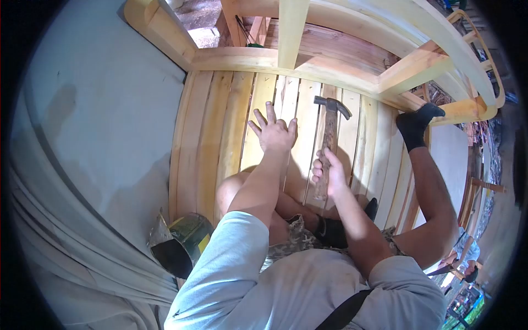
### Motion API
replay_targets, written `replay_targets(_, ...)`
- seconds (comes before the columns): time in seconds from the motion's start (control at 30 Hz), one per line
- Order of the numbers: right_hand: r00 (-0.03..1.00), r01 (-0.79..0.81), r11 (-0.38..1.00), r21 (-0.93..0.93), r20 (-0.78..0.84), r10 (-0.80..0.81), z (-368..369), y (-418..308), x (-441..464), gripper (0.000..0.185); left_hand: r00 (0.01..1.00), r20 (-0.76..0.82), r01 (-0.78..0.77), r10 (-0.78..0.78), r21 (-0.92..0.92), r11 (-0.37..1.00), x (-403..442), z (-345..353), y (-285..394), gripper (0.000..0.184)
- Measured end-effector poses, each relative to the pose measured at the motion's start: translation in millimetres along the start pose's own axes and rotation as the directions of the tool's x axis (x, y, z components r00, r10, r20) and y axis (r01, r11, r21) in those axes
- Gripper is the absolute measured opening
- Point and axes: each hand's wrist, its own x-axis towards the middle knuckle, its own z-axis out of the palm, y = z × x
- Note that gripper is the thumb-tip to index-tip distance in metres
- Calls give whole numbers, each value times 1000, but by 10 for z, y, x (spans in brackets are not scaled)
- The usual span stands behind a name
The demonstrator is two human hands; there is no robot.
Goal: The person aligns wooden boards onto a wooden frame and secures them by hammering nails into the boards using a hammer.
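My right hand (331, 171) is wrapped round the wooden handle of a claw hammer (330, 126), whose dark metal head points away from me above the slats. To its left, my left hand (275, 133) lies on or just over the light wooden slats (235, 118), palm down with some fingers spread. Whether a small item lies under that palm cannot be seen. The slats run away from me towards a wooden frame rail (236, 59).
At the lower left stands an open dark container (184, 242) beside a grey cloth (99, 264). A pale panel (110, 110) borders the slats. My socked foot (418, 124) rests by the frame at right. Another person (466, 253) is at far right.
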Motion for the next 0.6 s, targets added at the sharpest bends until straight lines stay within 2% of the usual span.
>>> replay_targets(0.03,999,2,996,-86,-42,-6,-72,-9,-36,33,1000,-19,-10,10,-9,1000,3,32,-17,64)
replay_targets(0.1,999,39,989,-144,-16,-42,-113,-63,-73,29,1000,20,-11,11,-7,1000,14,9,-15,63)
replay_targets(0.2,994,85,993,-76,-56,-89,109,41,87,25,998,13,-62,62,22,998,16,70,6,61)
replay_targets(0.23,987,101,994,-42,-118,-105,316,62,63,23,997,19,-71,71,24,997,12,101,9,61)
replay_targets(0.3,988,94,995,-9,-120,-95,539,138,111,23,998,-19,-67,68,59,996,26,74,25,61)
replay_targets(0.33,988,96,995,0,-125,-95,609,164,111,23,997,37,-63,61,64,996,24,35,37,60)
replay_targets(0.4,994,78,995,-68,-65,-83,682,199,101,21,998,18,-69,68,83,994,43,110,19,60)
replay_targets(0.5,994,87,992,-93,-65,-93,697,209,96,21,998,19,-69,68,76,995,39,71,34,61)
replay_targets(0.6,986,124,992,-28,-107,-126,731,297,95,20,997,42,-68,65,67,995,42,57,27,61)
